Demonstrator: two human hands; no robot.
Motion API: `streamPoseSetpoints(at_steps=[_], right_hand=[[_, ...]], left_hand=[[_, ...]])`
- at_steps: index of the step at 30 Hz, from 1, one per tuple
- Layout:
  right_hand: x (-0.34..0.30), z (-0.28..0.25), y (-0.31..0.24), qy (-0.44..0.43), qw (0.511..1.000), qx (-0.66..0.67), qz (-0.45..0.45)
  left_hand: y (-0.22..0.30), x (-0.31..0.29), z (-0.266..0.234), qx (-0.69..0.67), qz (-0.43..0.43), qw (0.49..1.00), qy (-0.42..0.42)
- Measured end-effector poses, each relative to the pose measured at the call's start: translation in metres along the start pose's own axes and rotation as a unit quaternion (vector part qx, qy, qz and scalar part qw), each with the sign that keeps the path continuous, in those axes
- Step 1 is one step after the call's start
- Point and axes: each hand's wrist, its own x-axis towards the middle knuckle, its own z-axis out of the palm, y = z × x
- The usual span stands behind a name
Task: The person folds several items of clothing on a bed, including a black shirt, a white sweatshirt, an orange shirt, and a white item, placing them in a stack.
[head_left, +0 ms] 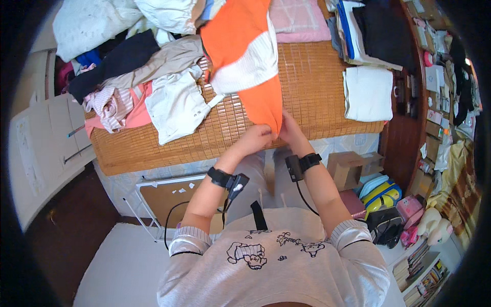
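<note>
Pinching the orange-and-white sweater (246, 64) by its narrow orange end, left hand (260, 137) and right hand (291, 130) grip seemingly light, floppy knit, best held by edges.

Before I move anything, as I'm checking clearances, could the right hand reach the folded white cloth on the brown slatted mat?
Probably yes: only mat lies between the right hand and the cloth, though that hand seems occupied with the orange-and-white garment.
</note>
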Motion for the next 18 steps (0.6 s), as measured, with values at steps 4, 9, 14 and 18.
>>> streamPoseSetpoints(at_steps=[4, 9, 14, 18], right_hand=[[-0.012, -0.013, -0.009, 0.024, 0.999, -0.038, 0.007], [-0.055, 0.01, -0.035, 0.031, 0.998, -0.049, -0.04], [-0.097, 0.023, -0.068, 0.043, 0.979, -0.151, -0.131], [-0.125, 0.054, -0.113, 0.044, 0.951, -0.226, -0.208]], left_hand=[[0.018, -0.027, 0.015, 0.062, 0.027, 0.998, -0.004], [0.008, -0.049, 0.021, -0.049, 0.035, 0.997, 0.053], [-0.009, -0.066, 0.021, -0.126, 0.1, 0.978, 0.132], [0.0, -0.092, 0.028, -0.105, 0.068, 0.979, 0.158]])
